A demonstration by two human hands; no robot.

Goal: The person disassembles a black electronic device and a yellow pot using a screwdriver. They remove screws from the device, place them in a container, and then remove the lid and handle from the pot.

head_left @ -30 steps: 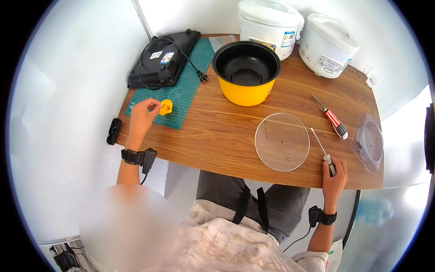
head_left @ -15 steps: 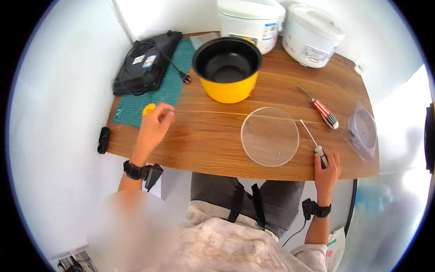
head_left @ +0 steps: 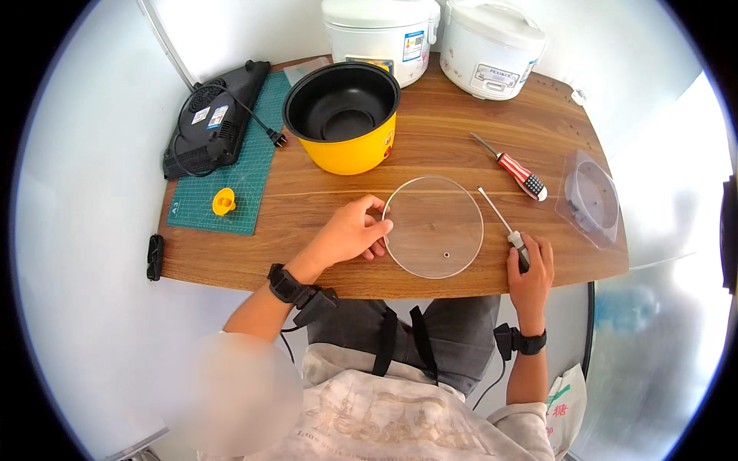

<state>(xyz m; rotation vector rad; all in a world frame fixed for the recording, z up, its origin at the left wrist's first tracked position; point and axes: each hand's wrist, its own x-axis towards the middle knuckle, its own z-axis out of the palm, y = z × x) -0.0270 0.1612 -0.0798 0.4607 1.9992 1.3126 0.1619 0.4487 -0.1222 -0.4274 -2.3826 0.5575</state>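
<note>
A round clear glass lid (head_left: 430, 211) with a pale rim lies flat near the table's front. My left hand (head_left: 350, 233) is at its left edge, thumb and fingers closing on the rim. A small metal nut-like piece (head_left: 446, 254) shows within the lid's outline; whether it sits on the glass or under it I cannot tell. Right of the lid, my right hand (head_left: 531, 273) is wrapped round the grey and black handle of a screwdriver (head_left: 517, 244), its shaft pointing away toward the lid's far right side. A yellow knob (head_left: 224, 201) rests on the green cutting mat (head_left: 250, 165).
A yellow pot (head_left: 350, 156) with black inside stands beyond the lid. Two white rice cookers (head_left: 384, 34) (head_left: 492, 50) stand at the back. A black induction-cooker-like appliance (head_left: 207, 134) with cord lies left. Right are a red-striped screwdriver (head_left: 523, 175), a clear plastic package (head_left: 590, 198).
My left hand has moved right, from beside the yellow knob to the glass lid's left edge. The right hand keeps its screwdriver. The whole view has shifted slightly.
</note>
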